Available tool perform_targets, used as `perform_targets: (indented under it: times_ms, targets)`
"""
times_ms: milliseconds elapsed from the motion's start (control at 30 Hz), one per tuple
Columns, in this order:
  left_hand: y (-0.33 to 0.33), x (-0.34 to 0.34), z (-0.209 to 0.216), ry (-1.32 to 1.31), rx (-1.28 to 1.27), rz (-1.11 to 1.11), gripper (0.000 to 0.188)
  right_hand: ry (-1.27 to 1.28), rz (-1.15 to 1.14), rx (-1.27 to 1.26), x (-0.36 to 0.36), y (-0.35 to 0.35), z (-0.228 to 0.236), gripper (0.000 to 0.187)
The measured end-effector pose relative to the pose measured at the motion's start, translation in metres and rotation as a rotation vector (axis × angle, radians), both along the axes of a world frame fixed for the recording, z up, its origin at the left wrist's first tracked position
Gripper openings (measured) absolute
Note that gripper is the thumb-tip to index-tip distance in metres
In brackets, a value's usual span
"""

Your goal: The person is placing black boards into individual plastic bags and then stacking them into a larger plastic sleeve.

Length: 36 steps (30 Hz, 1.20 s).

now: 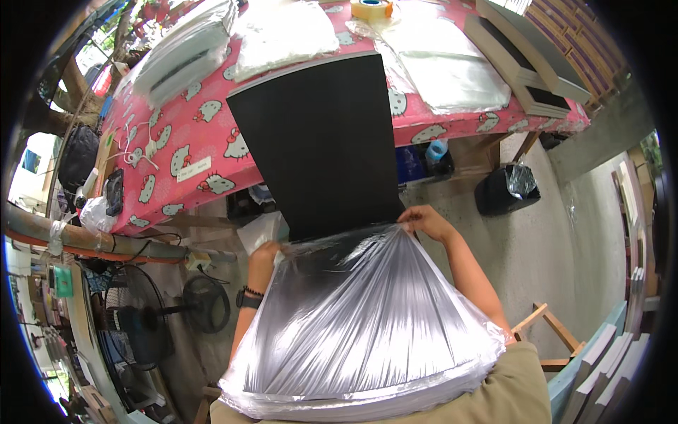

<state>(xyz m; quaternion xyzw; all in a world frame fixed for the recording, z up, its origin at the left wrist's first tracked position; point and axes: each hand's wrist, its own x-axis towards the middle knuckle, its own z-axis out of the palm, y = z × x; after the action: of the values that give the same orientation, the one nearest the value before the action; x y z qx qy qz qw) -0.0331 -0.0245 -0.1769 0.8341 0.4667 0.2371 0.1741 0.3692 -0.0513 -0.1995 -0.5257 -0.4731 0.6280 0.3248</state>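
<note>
A large black flat board (318, 141) with a pale far edge slants from the table top down toward me. Its near end meets the mouth of a clear plastic bag (353, 318), and black shows through the film there. The wide, wrinkled bag lies over my lap and forearms. My left hand (265, 256), with a dark band on the wrist, is closed on the bag's left mouth corner. At the right corner, my right hand (427, 223) pinches the bag's edge beside the board. Some of the left fingers are hidden behind the film.
A pink patterned table (212, 152) carries stacks of clear plastic bags (452, 71), a tape roll (371, 8) and more boards (526, 60). Below right stands a black bin (507, 189). A fan (141, 318) is at left; a wooden frame (547, 332) is at right.
</note>
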Motion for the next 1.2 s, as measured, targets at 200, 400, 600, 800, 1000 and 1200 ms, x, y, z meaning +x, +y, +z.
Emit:
perform_targets:
  times_ms: [200, 400, 600, 800, 1000, 1200]
  targets:
    - [0.018, -0.012, -0.023, 0.161, -0.039, 0.022, 0.013, -0.457, -0.189, 0.187, 0.017, 0.014, -0.036, 0.018]
    - [0.004, -0.032, -0.038, 0.216, -0.117, 0.156, 0.015, -0.005, 0.068, 0.211, -0.042, 0.002, 0.112, 0.023]
    - [0.049, -0.029, 0.042, -0.180, 0.185, 0.371, 0.029, -0.072, 0.916, 0.324, -0.083, -0.001, 0.086, 0.058]
    - [0.044, 0.018, 0.193, -1.224, -0.171, 0.037, 0.043, -0.805, 0.947, 0.179, -0.080, 0.055, 0.070, 0.042]
    - [0.040, 0.088, 0.194, -1.529, -0.862, -0.362, 0.067, -0.053, 0.092, 0.813, -0.123, 0.058, 0.190, 0.023]
    - [0.029, 0.113, 0.177, -1.390, -0.924, -0.223, 0.055, 0.192, -0.060, 0.573, -0.139, 0.050, 0.187, 0.014]
